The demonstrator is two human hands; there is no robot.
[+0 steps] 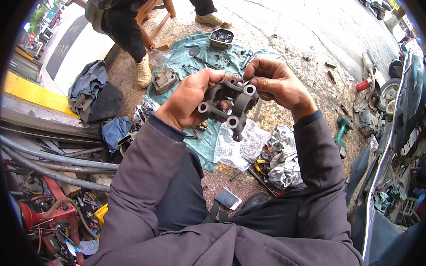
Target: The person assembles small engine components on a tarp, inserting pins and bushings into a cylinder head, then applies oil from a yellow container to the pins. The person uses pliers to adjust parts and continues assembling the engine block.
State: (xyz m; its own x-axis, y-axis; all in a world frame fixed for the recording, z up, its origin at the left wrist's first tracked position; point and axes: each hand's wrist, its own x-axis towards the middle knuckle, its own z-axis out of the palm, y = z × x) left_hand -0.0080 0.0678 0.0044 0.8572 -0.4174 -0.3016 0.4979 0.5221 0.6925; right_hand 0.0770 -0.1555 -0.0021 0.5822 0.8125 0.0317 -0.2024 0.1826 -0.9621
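My left hand (187,95) grips a dark metal rocker arm holder (242,105) from its left side, with fingers wrapped behind it. Several round bolt holes with bright rims face me, and a small arm juts from its lower end. At the holder's upper right corner, my right hand (281,84) is closed in a pinch of thumb and forefinger. Whatever sits between those fingertips is too small to name. Beyond the hands, a teal cloth (184,50) lies on the ground, bearing a cylinder head (222,37), a greyish metal cover (166,80) and several small parts.
Another person's leg (132,38) and wooden stool (156,18) are at the far left. Clear plastic (240,145) and a silvery crumpled sheet (285,159) lie below the holder. A phone-like object (228,198) is between my feet. A green power tool (343,133) stands right; metal pipes (57,158) are left.
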